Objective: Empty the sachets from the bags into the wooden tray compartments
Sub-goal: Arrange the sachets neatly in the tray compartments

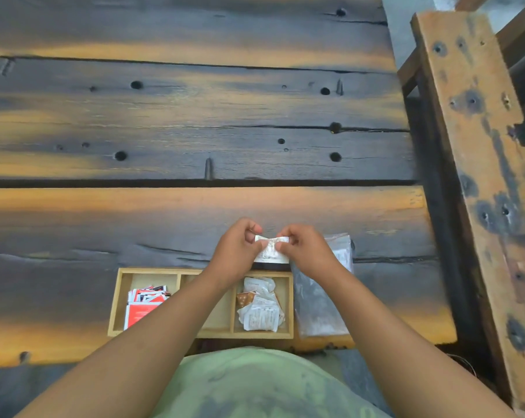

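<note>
Both hands are up at 12 o'clock of the wooden tray (116,300), just past its far rim. The left hand (238,251) and right hand (305,251) each pinch the top edge of one small white packet (271,255). Both grips are clamped on it and close together, with the packet hanging between them above the desk (194,116). This reads as the opening step, pulling the top apart (bag or single sachet, cannot tell). In the tray, the 9 o'clock compartment holds red-and-white sachets (143,306) and the 3 o'clock one white and brown sachets (261,309). The middle compartment (220,315) is mostly hidden under the left forearm, and the part showing looks bare. Clear plastic bags (318,303) lie just beside the tray at 3 o'clock. Likely next: part the top, draw it back toward 6 o'clock over the right compartment and tip it out, holding the packet's bottom so only the contents drop.
</note>
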Demonstrator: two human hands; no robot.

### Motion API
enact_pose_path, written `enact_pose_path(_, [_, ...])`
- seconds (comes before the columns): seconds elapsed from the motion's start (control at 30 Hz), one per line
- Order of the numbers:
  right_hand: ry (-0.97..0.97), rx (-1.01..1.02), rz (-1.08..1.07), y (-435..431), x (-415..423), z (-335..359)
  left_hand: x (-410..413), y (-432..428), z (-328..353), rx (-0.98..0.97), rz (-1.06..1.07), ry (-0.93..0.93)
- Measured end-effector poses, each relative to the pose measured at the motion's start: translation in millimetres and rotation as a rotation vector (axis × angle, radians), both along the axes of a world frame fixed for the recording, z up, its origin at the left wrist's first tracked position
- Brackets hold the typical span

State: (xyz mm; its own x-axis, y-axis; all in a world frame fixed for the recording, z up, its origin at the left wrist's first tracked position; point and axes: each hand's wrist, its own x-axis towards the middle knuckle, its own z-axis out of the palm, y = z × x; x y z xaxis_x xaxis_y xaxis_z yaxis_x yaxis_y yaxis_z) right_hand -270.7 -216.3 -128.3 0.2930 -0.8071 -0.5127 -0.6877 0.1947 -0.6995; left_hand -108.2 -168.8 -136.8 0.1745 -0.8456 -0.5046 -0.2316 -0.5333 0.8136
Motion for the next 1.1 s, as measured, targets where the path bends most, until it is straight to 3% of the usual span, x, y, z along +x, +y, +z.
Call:
enact_pose_path(0.47, [0.133, -0.088, 0.114, 62.6, 5.1, 3.0, 8.8, 55.1, 4.1, -0.006, -0.283, -0.265])
enact_pose_path(0.63, [0.222, -0.141, 0.176, 74.0, 3.8, 2.5, 7.9, 62.3, 1.3, -0.090, -0.407, -0.389])
enact_pose_path(1.1, [0.375, -0.226, 0.253, 76.3, 6.7, 0.5, 9.8, 62.5, -7.4, -0.135, -0.470, -0.449])
